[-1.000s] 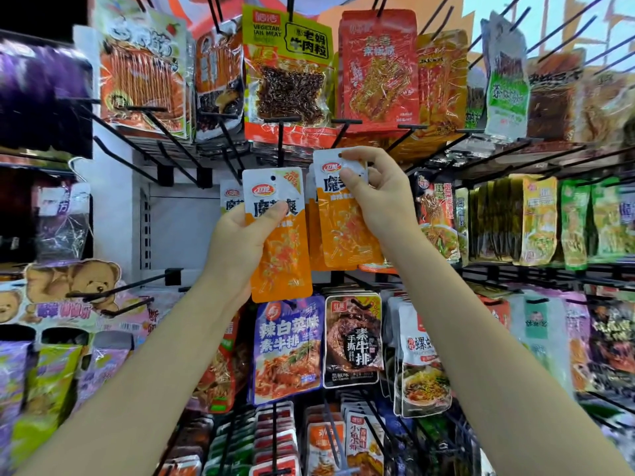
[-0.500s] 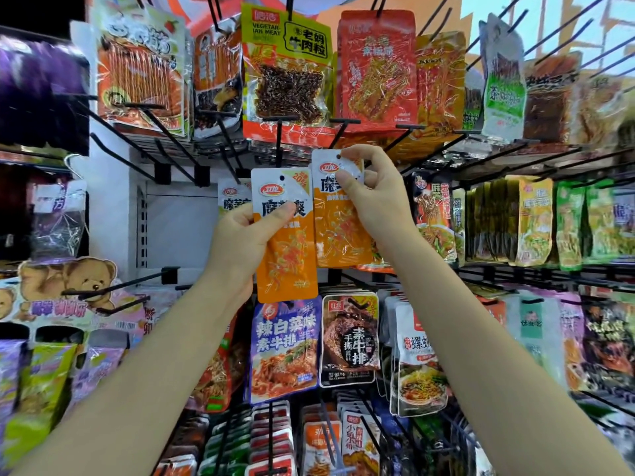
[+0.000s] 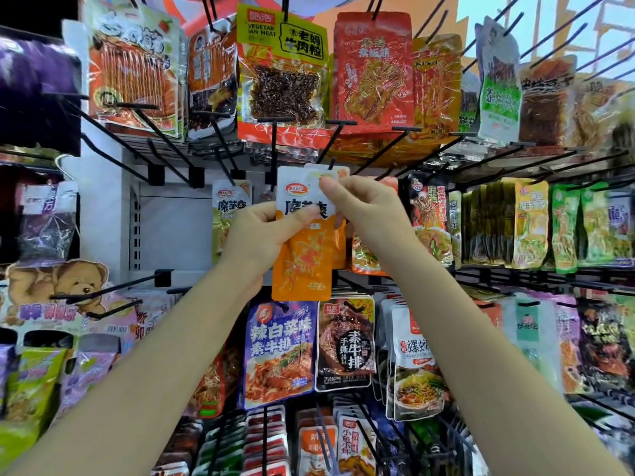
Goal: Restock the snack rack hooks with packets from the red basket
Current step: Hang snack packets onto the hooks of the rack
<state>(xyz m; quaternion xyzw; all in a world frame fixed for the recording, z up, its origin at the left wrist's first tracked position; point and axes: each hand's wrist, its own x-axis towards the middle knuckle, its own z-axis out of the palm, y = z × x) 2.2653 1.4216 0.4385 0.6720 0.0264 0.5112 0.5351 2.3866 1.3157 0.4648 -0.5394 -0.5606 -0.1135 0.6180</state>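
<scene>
An orange-and-white snack packet [image 3: 302,255] is held up in front of the rack's middle row. My left hand [image 3: 261,235] grips it by its left edge, thumb across the white top. My right hand [image 3: 364,207] pinches the white top corner of that packet near its hang hole, just below a black hook [image 3: 331,163]. More orange packets [image 3: 340,242] of the same kind hang right behind it, mostly hidden. The red basket is out of view.
Black hooks stick out toward me all over the rack [image 3: 113,286]. Large snack bags [image 3: 285,73] hang in the row above, and a purple packet [image 3: 280,352] and a dark packet [image 3: 345,345] below. Green and yellow packets [image 3: 532,225] fill the right side.
My left hand has carried its orange packet rightward, in front of the one on the hook. My right hand has let go of that hung packet and now pinches the top of the left hand's packet.
</scene>
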